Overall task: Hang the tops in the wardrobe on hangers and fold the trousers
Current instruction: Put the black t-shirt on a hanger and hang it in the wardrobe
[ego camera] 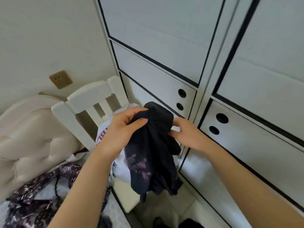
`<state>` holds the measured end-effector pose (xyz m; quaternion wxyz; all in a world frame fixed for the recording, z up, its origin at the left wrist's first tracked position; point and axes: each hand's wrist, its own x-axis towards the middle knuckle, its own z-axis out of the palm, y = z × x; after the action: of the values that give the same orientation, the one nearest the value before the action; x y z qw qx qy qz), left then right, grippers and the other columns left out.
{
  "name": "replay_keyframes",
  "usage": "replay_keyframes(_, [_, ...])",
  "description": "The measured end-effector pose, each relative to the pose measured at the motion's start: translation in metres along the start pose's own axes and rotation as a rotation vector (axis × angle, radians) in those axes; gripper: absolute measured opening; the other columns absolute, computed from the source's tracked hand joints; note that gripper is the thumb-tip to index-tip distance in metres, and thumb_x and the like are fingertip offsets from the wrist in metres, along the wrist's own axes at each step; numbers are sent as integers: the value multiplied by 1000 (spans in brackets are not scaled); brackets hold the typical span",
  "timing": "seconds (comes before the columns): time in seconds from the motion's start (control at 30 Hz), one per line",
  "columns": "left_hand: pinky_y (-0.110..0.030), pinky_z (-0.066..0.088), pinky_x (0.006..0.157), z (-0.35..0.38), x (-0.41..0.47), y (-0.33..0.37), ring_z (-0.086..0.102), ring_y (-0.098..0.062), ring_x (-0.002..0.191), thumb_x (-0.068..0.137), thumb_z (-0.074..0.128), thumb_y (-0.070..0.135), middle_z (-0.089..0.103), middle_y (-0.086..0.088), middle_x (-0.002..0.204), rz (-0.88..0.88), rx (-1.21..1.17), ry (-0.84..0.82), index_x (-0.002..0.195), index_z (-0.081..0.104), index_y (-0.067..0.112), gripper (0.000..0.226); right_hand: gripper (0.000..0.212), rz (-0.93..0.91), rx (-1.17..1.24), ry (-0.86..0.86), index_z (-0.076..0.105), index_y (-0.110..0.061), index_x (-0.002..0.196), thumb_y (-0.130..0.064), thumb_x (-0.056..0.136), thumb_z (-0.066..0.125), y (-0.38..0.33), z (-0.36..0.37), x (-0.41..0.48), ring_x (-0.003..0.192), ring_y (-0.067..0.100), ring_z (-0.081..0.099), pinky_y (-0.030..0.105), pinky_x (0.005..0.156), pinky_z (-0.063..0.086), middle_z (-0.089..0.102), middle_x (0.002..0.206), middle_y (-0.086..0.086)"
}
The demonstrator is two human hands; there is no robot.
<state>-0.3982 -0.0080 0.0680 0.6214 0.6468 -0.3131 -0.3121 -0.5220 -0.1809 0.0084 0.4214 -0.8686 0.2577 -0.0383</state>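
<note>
A dark navy top (153, 155) with a faded pink print hangs bunched in the air in front of the wardrobe. My left hand (122, 129) grips its upper part from the left, thumb and fingers pinching the cloth. My right hand (185, 134) holds the same bunched top from the right side. A white garment (105, 134) with a red print lies draped over the chair behind the dark top. The wardrobe doors (164, 46) are white with black trim and are closed.
A white wooden chair (88, 102) stands against the wall left of the wardrobe. A padded cream headboard (29, 135) and bedding with a dark floral pattern (36, 199) fill the lower left. Round black finger holes (181, 93) sit in the wardrobe's lower panels.
</note>
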Motion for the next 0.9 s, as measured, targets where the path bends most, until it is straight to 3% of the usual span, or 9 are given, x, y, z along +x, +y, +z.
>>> replay_keyframes(0.1, [-35, 52, 94, 20, -11, -8, 69, -24, 103, 94, 57, 0, 74, -7, 106, -27, -20, 32, 110, 72, 13, 25, 17, 83, 83, 101, 67, -16, 100, -24, 99, 51, 21, -6, -31, 87, 14, 65, 30, 76, 51, 70, 92, -2])
replay_keyframes(0.17, [-37, 50, 98, 32, -19, -15, 68, -26, 107, 93, 58, 0, 74, -7, 108, -37, -5, 63, 112, 71, 12, 26, 15, 121, 141, 209, 65, -20, 102, -25, 100, 51, 37, -15, -54, 85, 7, 63, 20, 72, 47, 68, 92, -6])
replay_keyframes(0.23, [-35, 50, 97, 46, -27, -23, 68, -22, 106, 93, 59, 1, 74, -3, 107, -44, 47, 66, 112, 72, 15, 26, 14, 137, 185, 289, 64, -22, 105, -23, 100, 51, 52, -28, -79, 88, 5, 61, 17, 73, 43, 66, 95, -7])
replay_keyframes(0.37, [-22, 54, 88, 87, -48, -35, 70, -12, 98, 93, 59, -4, 76, 5, 100, -35, 179, 3, 105, 73, 18, 29, 11, 164, 261, 370, 64, -26, 92, -22, 98, 55, 77, -56, -137, 85, 6, 63, 18, 72, 46, 67, 89, -8])
replay_keyframes(0.47, [-25, 56, 88, 120, -64, -44, 71, -13, 95, 92, 60, -3, 76, 5, 96, -40, 276, -71, 100, 75, 26, 33, 9, 206, 244, 371, 66, -23, 91, -23, 96, 58, 98, -72, -180, 83, 16, 62, 26, 74, 50, 67, 86, 1])
replay_keyframes(0.53, [-26, 56, 85, 141, -73, -50, 71, -13, 93, 92, 60, -2, 76, 6, 94, -47, 305, -93, 96, 75, 33, 38, 9, 224, 221, 386, 66, -22, 90, -22, 95, 58, 113, -78, -206, 80, 17, 62, 24, 70, 48, 66, 83, 1])
replay_keyframes(0.63, [-29, 55, 84, 169, -84, -58, 71, -15, 93, 91, 60, -5, 76, 4, 93, -50, 299, -79, 100, 73, 23, 32, 8, 253, 185, 404, 65, -21, 93, -22, 96, 57, 130, -83, -241, 80, 11, 61, 15, 67, 45, 66, 84, -1])
replay_keyframes(0.73, [-16, 54, 74, 199, -93, -63, 71, -4, 83, 88, 60, -11, 76, 14, 84, -35, 309, -85, 94, 71, 24, 37, 8, 305, 179, 443, 64, -22, 92, -21, 96, 57, 146, -88, -276, 78, 3, 59, 5, 63, 41, 65, 83, -5])
replay_keyframes(0.9, [-10, 51, 68, 241, -102, -64, 71, -3, 77, 87, 60, -13, 76, 12, 79, -64, 219, -120, 92, 70, 17, 31, 11, 362, 154, 548, 62, -23, 89, -18, 96, 57, 169, -96, -317, 64, 3, 61, 17, 64, 49, 62, 72, -10])
